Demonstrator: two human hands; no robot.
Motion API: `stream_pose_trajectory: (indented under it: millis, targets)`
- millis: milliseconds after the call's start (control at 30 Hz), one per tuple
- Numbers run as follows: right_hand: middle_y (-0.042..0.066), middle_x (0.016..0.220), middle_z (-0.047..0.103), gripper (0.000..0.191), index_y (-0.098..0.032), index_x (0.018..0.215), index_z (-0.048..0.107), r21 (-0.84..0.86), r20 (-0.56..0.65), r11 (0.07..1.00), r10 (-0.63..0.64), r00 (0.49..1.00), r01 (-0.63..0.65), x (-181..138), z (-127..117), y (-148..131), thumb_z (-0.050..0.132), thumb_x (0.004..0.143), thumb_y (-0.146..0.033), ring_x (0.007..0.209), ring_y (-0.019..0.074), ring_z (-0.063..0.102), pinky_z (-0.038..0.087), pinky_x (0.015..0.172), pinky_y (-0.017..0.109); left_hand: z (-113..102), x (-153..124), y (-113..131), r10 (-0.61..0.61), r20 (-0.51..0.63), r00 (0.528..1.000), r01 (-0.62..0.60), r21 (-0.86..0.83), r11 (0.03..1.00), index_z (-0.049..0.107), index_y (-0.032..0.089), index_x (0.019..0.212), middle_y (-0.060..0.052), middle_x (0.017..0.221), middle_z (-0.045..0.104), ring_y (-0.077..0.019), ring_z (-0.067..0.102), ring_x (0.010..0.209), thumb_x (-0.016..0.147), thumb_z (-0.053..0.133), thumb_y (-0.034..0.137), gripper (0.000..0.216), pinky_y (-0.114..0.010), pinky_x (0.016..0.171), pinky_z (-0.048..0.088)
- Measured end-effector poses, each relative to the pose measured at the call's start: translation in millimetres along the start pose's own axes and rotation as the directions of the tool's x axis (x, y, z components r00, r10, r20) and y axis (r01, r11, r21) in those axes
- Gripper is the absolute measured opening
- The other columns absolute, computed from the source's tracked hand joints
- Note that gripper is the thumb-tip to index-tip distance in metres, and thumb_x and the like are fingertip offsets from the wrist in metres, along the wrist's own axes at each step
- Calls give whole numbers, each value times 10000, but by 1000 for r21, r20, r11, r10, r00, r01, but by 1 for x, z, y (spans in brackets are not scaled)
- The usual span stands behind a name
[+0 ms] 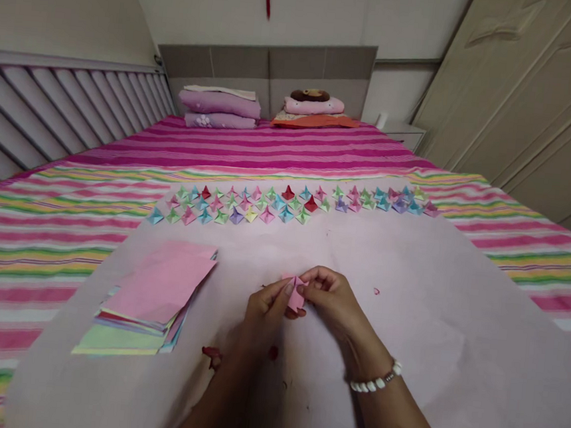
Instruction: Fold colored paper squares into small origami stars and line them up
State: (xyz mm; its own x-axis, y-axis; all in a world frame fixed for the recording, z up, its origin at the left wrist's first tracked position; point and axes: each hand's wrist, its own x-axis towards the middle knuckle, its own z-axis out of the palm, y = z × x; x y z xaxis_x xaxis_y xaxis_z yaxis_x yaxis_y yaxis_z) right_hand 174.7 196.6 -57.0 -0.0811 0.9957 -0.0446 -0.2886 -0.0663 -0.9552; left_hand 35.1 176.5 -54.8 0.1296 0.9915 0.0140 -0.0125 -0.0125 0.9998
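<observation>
Between my two hands is a small piece of folded pink paper (296,299), held up over the pale board. My left hand (268,304) pinches its left side with the thumb on top and fingertips beneath. My right hand (329,292) grips the upper right edge between thumb and fingers; a white bead bracelet circles that wrist. A dark crease runs down from the paper's top edge. Left of my hands lies a loose stack of coloured paper sheets (159,283), pink uppermost, green showing at the bottom.
Several small folded paper pieces (285,213) in many colours stand in rows along the far edge of the pale board (407,304). Dark red scraps (212,354) lie near my left forearm. The board rests on a striped bedspread (526,262); folded bedding (220,105) sits by the headboard.
</observation>
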Motion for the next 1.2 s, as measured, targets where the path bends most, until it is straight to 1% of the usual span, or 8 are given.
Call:
stream_pose_trajectory:
  millis: [100,233,367,500,700,833,967,1200]
  targets:
    - [-25,500,613,214,-161,641,635,12,-15,1000,4,1000,-3,0,0,0,802,562,-268,437,97,520,399,457,220,-2,-2,-1,30,76,997,-24,-76,997,654,108,1092,-74,738,728,-192,693,659,819,528,383,407,-261,573,533]
    - [-17,507,629,203,-161,636,637,11,-9,1000,9,1000,-8,-1,-1,-2,798,569,-264,430,97,533,414,456,219,-4,-1,-7,-11,114,993,28,-148,989,600,82,1157,-92,724,728,-202,695,654,798,549,371,464,-276,577,531]
    - [-16,500,625,220,-158,638,636,-23,31,1000,7,1000,-6,-1,-2,-2,799,576,-291,432,102,540,413,452,218,-2,0,-8,-51,85,995,63,-142,988,584,88,1146,-96,744,725,-192,695,625,806,546,414,472,-268,570,527]
    - [-11,500,620,239,-152,634,631,-114,47,993,-13,999,18,1,-3,1,798,575,-314,441,107,539,414,456,226,1,-1,-4,-70,3,998,70,-85,994,574,98,1092,-81,716,714,-190,692,610,792,563,428,445,-254,539,517]
    - [-13,515,610,214,-159,645,629,-173,29,985,-16,999,21,3,-3,5,785,584,-291,452,107,528,402,450,225,2,1,-7,-46,-5,999,46,-16,999,583,119,982,-56,656,698,-177,685,593,797,552,435,368,-247,536,515]
    - [-5,566,638,196,-176,712,651,-114,45,993,-32,998,37,2,-1,6,775,604,-281,489,125,553,426,467,239,2,2,-8,-40,-15,999,40,-5,999,579,127,954,-35,616,686,-169,680,570,779,584,416,338,-239,538,512]
    - [4,608,656,213,-178,805,700,-44,94,999,-13,996,17,0,1,4,763,627,-277,535,138,577,446,506,256,2,2,-6,-27,4,1000,28,-48,998,578,133,941,-39,665,699,-165,686,605,782,591,404,314,-244,572,520]
    - [-14,591,635,87,-175,711,701,-13,89,999,-28,996,30,-1,2,4,725,629,-189,505,108,556,439,505,236,-1,2,-8,-2,29,1000,5,-122,993,578,136,950,-37,690,703,-169,692,667,796,582,355,268,-253,619,519]
